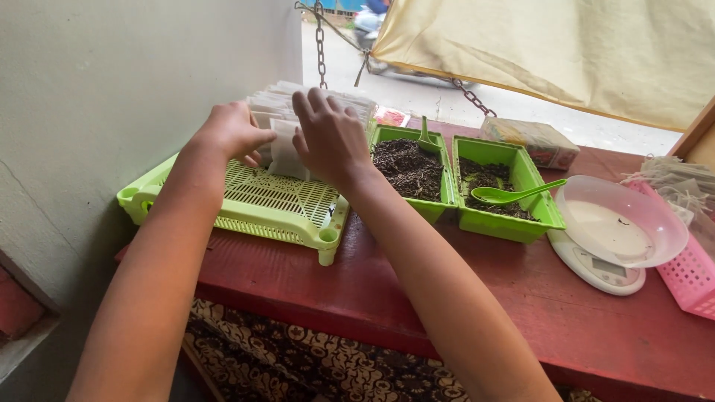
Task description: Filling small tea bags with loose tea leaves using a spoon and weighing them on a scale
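My left hand (pixel 231 132) and my right hand (pixel 330 136) both reach into a light green slotted tray (pixel 275 205) on a red table. Between them they hold a small white paper bag (pixel 285 151) standing at the front of a row of several similar white bags (pixel 328 100) packed upright at the tray's far end. The left fingers curl around the bag's left edge. My right palm lies flat over its right side, fingers pointing away from me.
Two green bins of dark loose tea (pixel 408 168) (pixel 488 186) sit right of the tray, each with a green scoop (pixel 514 195). A kitchen scale with a clear bowl (pixel 622 223), a pink basket (pixel 693 275), a box (pixel 532 140), and a hanging chain (pixel 320 45) are nearby.
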